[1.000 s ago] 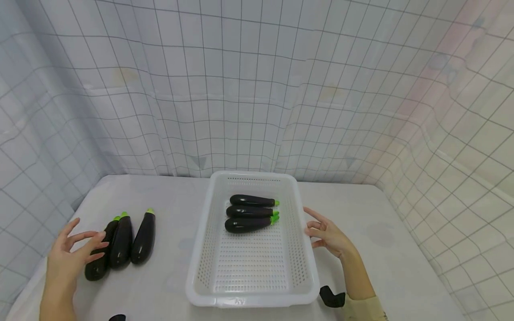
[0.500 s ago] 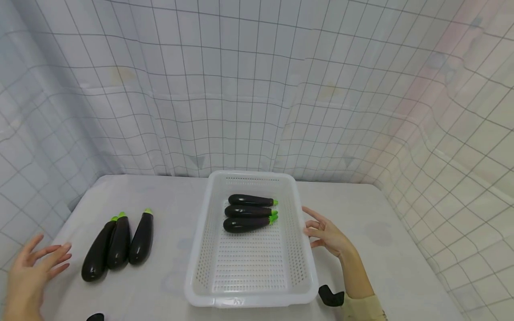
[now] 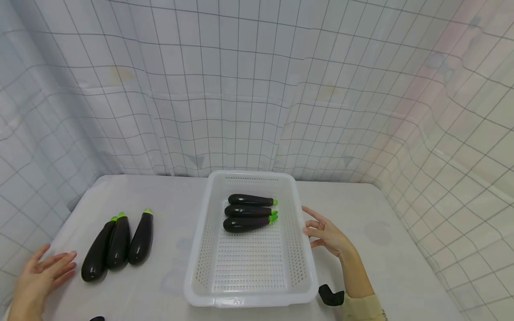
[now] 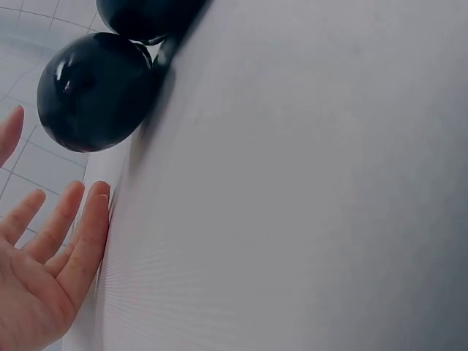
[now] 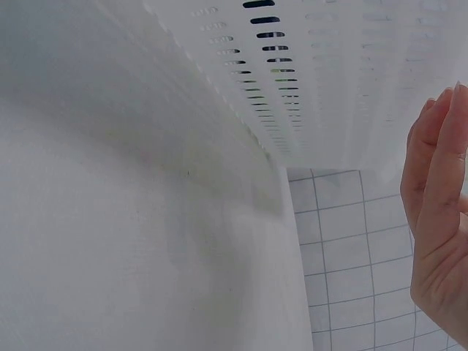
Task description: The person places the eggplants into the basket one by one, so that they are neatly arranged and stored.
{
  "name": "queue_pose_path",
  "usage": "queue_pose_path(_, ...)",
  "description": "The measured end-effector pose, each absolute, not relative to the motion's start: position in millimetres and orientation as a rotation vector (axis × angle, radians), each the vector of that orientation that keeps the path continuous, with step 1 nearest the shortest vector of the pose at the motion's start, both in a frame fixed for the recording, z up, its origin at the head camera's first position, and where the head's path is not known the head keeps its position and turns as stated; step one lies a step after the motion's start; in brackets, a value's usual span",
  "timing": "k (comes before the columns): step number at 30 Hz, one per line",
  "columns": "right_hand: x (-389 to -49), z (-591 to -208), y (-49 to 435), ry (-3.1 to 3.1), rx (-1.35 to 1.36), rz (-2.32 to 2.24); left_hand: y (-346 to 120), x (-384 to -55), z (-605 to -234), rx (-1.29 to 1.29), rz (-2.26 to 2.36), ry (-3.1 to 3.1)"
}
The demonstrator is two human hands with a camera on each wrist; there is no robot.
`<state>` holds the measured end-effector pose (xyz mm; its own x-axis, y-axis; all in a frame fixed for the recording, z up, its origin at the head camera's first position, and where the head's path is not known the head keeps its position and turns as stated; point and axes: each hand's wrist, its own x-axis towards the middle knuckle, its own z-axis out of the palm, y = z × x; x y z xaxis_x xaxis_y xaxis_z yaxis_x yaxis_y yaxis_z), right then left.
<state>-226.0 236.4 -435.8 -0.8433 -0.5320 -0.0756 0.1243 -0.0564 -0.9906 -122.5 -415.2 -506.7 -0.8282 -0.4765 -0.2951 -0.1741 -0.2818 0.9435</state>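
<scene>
Three dark purple eggplants with green stem ends lie side by side on the white table at the left: a left one (image 3: 96,256), a middle one (image 3: 119,245) and a right one (image 3: 141,238). My left hand (image 3: 42,276) is just left of them, fingers spread and holding nothing; the left wrist view shows its palm (image 4: 33,292) below a rounded eggplant end (image 4: 95,95). A white perforated plastic basket (image 3: 250,301) stands mid-table, with three more eggplants (image 3: 246,224) lying crosswise toward its far end. My right hand (image 3: 327,234) touches the basket's right side with its fingers extended.
A black curved object (image 3: 331,296) lies by the basket's front right corner, beside the right sleeve. Another dark piece (image 3: 97,318) shows at the bottom edge. White grid-patterned curtains (image 3: 249,89) enclose the table at the back and sides.
My left hand has drawn back from over the leftmost eggplant to the left and toward me, then shifted slightly right and lower. The right hand, basket and eggplants stay where they were.
</scene>
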Motion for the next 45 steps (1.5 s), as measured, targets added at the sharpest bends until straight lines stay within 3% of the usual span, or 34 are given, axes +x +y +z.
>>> queue_pose_path(26, -224, -436, 237, 1.775, -0.429, -1.967, -401, -131, -485, 0.796, -1.817, -2.660)
queue_pose_path(45, -224, -438, 237, 1.735, -0.455, -1.973, -396, -137, -488, 0.812, -1.737, -2.854)
